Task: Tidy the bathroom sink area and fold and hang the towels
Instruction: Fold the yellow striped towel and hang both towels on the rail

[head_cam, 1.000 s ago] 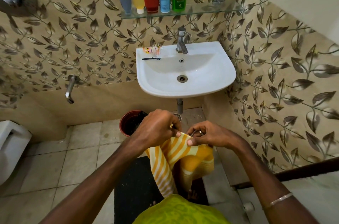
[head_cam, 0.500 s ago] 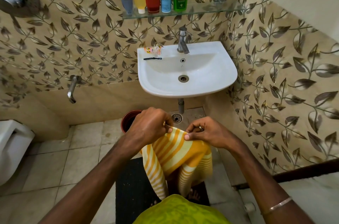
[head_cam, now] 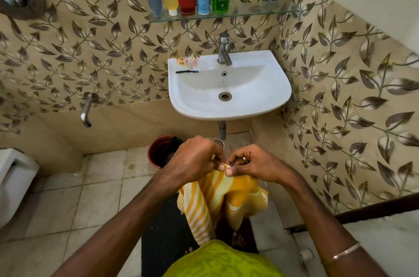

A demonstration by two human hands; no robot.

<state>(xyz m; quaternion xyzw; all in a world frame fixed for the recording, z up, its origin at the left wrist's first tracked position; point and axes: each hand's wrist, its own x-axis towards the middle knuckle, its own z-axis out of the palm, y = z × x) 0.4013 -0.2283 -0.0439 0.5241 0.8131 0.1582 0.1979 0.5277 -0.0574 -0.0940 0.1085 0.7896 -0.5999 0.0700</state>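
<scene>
Pinching the towel (head_cam: 217, 197), left hand (head_cam: 195, 159) and right hand (head_cam: 256, 163) nearly touch.

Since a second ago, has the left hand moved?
Yes. The left hand has moved right, toward the right hand, closing the gap below the sink; both pinch the towel.

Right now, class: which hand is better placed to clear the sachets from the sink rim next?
Left, probably. The sachets lie on the sink's left rear rim, nearer the left hand. Both hands pinch the yellow striped towel; the right hand could hold it alone.
</scene>
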